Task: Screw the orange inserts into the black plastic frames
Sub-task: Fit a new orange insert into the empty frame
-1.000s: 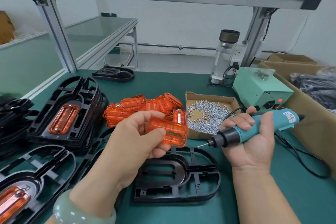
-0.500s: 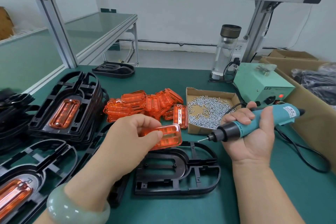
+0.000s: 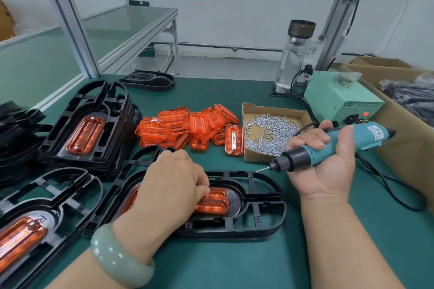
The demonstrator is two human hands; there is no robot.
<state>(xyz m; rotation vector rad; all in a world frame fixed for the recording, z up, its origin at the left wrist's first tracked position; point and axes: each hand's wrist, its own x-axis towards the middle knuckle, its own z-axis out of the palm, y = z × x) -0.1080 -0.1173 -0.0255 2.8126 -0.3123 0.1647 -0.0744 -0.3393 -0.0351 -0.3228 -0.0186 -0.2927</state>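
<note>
Orange insert (image 3: 212,203), clear ribbed plastic, sits in recess of black frame (image 3: 258,212) at tabletop (image 3: 234,265) centre; left hand (image 3: 173,185) clamped on it, covering most. Right hand (image 3: 326,166) wrapped round teal screwdriver (image 3: 328,148), tip above frame's far-right edge. Behind: loose inserts pile (image 3: 187,124), screw box (image 3: 270,134) w/ screws.

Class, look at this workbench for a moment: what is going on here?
A person is assembling parts at a green bench. The left hand presses an orange insert into the black frame lying in front of them. The right hand holds a blue electric screwdriver, its tip above the frame and not yet touching it. A box of screws and a pile of spare inserts sit behind, and finished frames are stacked to the left.
</note>
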